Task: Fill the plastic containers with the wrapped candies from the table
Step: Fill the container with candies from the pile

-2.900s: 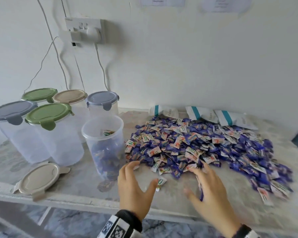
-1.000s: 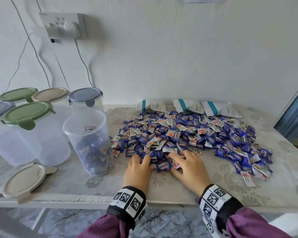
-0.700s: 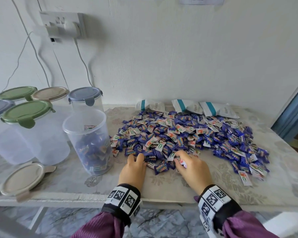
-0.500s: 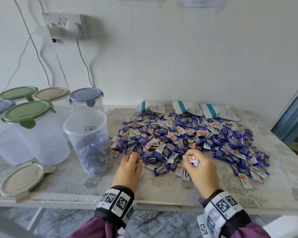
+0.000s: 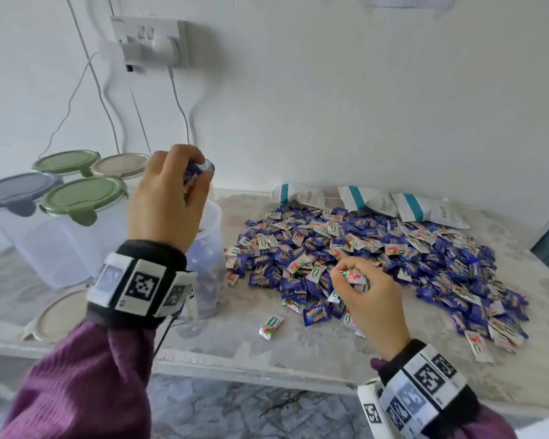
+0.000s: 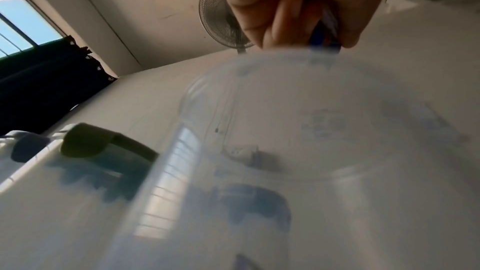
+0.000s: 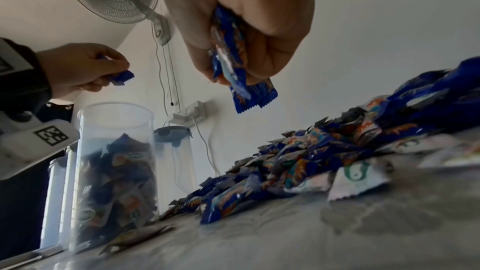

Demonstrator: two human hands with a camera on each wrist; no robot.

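Both hands lifted since earlier | left hand (image 5: 164,201) over open container (image 5: 214,236), gripping candies | right hand (image 5: 371,299) gripping candies

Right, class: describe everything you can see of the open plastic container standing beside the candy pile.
The open container is a tall, clear plastic cylinder, lidless and upright on the table, left of the candy pile. Blue-wrapped candies fill roughly its lower two thirds. The left hand holds candies above its mouth without touching it.
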